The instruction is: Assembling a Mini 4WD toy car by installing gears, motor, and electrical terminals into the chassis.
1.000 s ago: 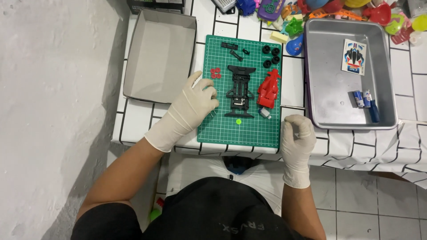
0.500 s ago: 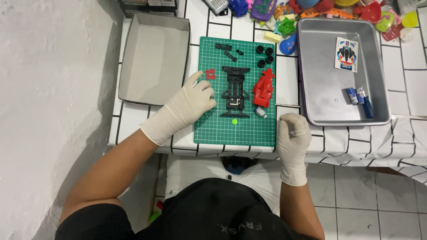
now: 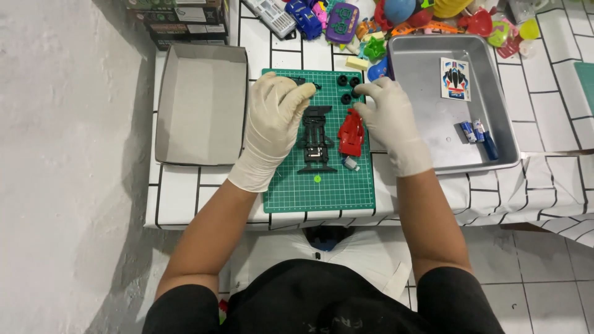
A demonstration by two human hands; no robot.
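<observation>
Both of my hands wear white gloves and hover over a green cutting mat (image 3: 318,192). My left hand (image 3: 275,120) lies over the mat's upper left, its curled fingertips at a small black part (image 3: 302,81); whether it grips the part is hidden. My right hand (image 3: 391,117) reaches in from the right, fingers apart, thumb and forefinger beside three black wheels (image 3: 348,88). Between the hands lie a black toy car chassis (image 3: 315,139) and a red car body (image 3: 351,133). A small grey motor (image 3: 351,164) and a tiny green piece (image 3: 317,179) lie below them.
An empty grey cardboard tray (image 3: 201,111) sits left of the mat. A metal tray (image 3: 433,154) on the right holds a sticker sheet (image 3: 455,78) and small blue batteries (image 3: 479,132). Colourful plastic toys (image 3: 371,25) crowd the back of the tiled table.
My left hand moved from the mat's left edge up to its top. My right hand left the front table edge and reached up to the wheels. The camera view is closer.
</observation>
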